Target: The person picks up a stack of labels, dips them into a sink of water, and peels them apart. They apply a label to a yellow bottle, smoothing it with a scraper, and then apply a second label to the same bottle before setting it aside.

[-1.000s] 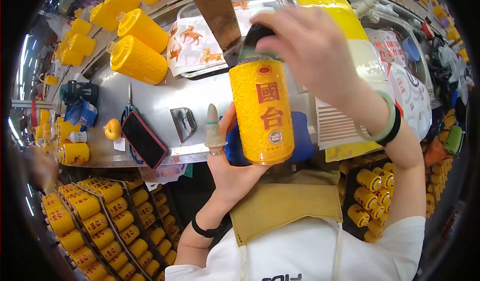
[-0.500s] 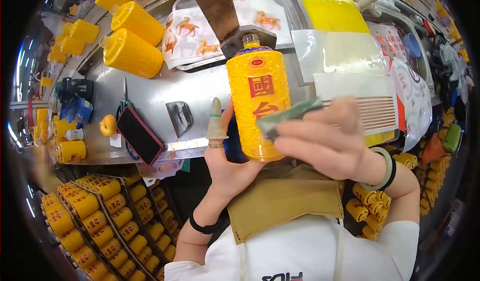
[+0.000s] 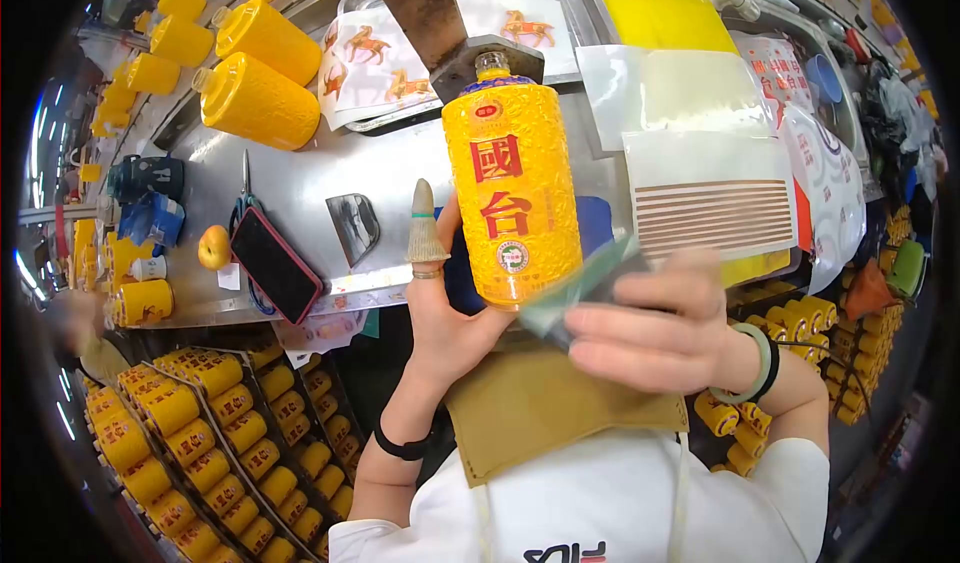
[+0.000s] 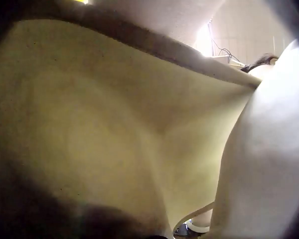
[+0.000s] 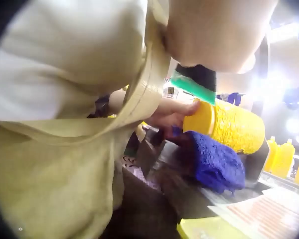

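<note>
A yellow bottle with red characters (image 3: 510, 198) lies with its neck against a dark metal bracket (image 3: 520, 58). The left hand (image 3: 445, 328) holds it near its base from the left, thumb under the base, a ribbed cover on one raised finger. Between the fingers and thumb of the right hand (image 3: 660, 328) is a green and black scraper-like piece (image 3: 575, 298), its edge at the bottle's lower right. The right wrist view shows the green piece (image 5: 193, 89) beside the base of the yellow bottle (image 5: 234, 124). In the left wrist view an apron (image 4: 99, 114) fills most of the picture.
A blue cloth (image 5: 217, 162) lies under the bottle. Phone (image 3: 275, 263), scissors (image 3: 245, 178) and a curved plate (image 3: 353, 228) lie left on the metal bench. Striped sheets (image 3: 710, 208) lie right, a tray of horse-print sheets (image 3: 390, 53) behind, more yellow bottles (image 3: 262, 103) back left.
The right hand has moved from the bottle's neck down to its base with the green and black piece, uncovering the label. The bottle has shifted slightly left; the left hand keeps its hold.
</note>
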Demonstrator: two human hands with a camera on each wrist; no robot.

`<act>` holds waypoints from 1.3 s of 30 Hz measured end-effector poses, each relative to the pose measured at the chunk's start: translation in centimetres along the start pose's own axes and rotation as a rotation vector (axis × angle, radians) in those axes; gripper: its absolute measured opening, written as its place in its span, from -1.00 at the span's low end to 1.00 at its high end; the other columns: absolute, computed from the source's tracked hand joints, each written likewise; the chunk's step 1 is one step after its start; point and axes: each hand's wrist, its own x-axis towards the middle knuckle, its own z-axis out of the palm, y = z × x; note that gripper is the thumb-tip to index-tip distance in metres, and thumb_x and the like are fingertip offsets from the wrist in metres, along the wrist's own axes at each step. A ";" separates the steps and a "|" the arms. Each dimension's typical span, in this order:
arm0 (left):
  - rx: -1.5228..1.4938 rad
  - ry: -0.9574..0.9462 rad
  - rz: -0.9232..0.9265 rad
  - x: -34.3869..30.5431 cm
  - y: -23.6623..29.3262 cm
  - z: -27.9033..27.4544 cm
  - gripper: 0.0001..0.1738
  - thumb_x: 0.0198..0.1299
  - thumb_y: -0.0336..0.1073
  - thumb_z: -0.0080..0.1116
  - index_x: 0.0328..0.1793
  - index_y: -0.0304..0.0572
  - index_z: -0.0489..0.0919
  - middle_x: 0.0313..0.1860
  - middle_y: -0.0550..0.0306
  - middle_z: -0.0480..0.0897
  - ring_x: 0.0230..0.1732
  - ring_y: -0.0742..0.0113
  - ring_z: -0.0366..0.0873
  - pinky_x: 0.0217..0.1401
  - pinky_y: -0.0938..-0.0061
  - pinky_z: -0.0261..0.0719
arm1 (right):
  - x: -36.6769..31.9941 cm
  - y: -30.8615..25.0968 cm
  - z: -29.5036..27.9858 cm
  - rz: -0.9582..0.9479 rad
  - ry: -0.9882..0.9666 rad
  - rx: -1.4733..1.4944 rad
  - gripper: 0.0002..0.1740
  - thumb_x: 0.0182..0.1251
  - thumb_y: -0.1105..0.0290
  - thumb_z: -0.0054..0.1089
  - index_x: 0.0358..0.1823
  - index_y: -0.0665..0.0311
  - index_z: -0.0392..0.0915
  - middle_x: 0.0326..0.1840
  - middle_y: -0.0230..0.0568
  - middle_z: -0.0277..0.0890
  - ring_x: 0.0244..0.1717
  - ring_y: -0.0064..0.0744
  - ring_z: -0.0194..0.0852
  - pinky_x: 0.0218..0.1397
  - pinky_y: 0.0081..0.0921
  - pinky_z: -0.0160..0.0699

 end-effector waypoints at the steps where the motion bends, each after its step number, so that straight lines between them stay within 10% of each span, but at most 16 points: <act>1: 0.001 0.002 0.000 0.0 0.0 -0.1 0.36 -0.03 -0.41 0.61 0.75 -0.18 -0.19 0.55 -0.10 0.31 0.52 0.11 0.35 0.54 0.21 0.36 | -0.3 -0.1 0.2 -0.002 0.000 0.002 -0.79 0.08 0.40 0.30 -0.22 -0.05 0.69 -0.05 -0.66 0.71 -0.18 -0.52 0.44 -0.22 -0.56 0.27; 4: 0.054 -0.004 -0.001 -0.1 0.4 -0.4 0.41 -0.05 -0.38 0.64 0.75 -0.17 -0.22 0.56 -0.11 0.30 0.53 0.10 0.33 0.55 0.17 0.33 | -1.2 -1.4 -0.2 -0.063 -0.183 0.135 -0.76 0.08 0.41 0.32 -0.18 -0.04 0.71 -0.09 -0.66 0.70 -0.21 -0.51 0.45 -0.19 -0.57 0.30; 8: 0.599 0.247 0.507 -0.7 1.7 -0.6 -0.45 -0.22 -0.39 0.68 0.02 -0.02 0.76 0.32 0.04 0.58 0.22 0.00 0.53 0.25 0.25 0.55 | -1.0 -0.2 -1.3 0.124 -0.079 0.127 -0.76 0.09 0.46 0.38 -0.16 0.09 0.71 -0.12 -0.46 0.72 -0.27 -0.45 0.46 -0.23 -0.47 0.28; 19: 0.882 0.282 0.709 -1.8 1.1 0.2 -0.52 -0.01 -0.28 0.60 0.10 0.02 0.72 0.26 -0.01 0.59 0.21 -0.03 0.46 0.17 0.22 0.48 | -1.4 0.3 -1.4 0.434 0.091 0.111 -0.66 0.17 0.71 0.31 -0.01 0.34 0.55 -0.14 -0.11 0.69 -0.27 -0.25 0.49 -0.17 -0.41 0.44; 22: 0.821 0.204 0.630 -1.3 2.2 0.4 -0.59 -0.05 -0.36 0.60 -0.03 0.19 0.77 0.31 0.02 0.56 0.32 0.03 0.42 0.23 0.32 0.50 | -1.4 -0.3 -0.4 0.815 0.168 0.416 -0.72 0.45 0.65 0.01 0.13 0.40 0.51 0.01 -0.15 0.52 -0.11 -0.48 0.42 0.01 -0.61 0.42; 25: 0.466 0.265 0.424 -1.3 2.0 1.4 -0.38 -0.08 -0.40 0.64 0.19 -0.01 0.68 0.36 -0.06 0.49 0.32 0.00 0.47 0.30 0.24 0.53 | -0.2 -0.8 0.3 1.178 0.135 0.854 -0.61 0.45 0.50 0.17 0.26 0.36 0.41 -0.03 -0.37 0.39 -0.05 -0.67 0.31 0.02 -0.67 0.37; 29: 0.241 0.280 0.326 -1.1 0.6 1.2 0.02 -0.10 -0.39 0.68 0.52 -0.28 0.33 0.43 -0.16 0.41 0.40 0.00 0.47 0.42 0.22 0.51 | -0.6 -1.0 2.5 1.254 -0.043 0.788 -0.44 0.25 0.33 0.48 0.15 0.33 0.35 -0.02 -0.31 0.36 0.08 -0.51 0.30 0.24 -0.51 0.30; 39: 0.228 0.278 0.297 -1.0 0.6 1.4 -0.10 -0.07 -0.38 0.64 0.44 -0.31 0.43 0.37 -0.15 0.50 0.36 0.00 0.49 0.43 0.23 0.42 | 0.0 -1.8 3.5 1.212 -0.044 0.713 -0.37 0.20 0.25 0.55 0.12 0.30 0.31 -0.02 -0.21 0.42 0.06 -0.45 0.36 0.18 -0.43 0.39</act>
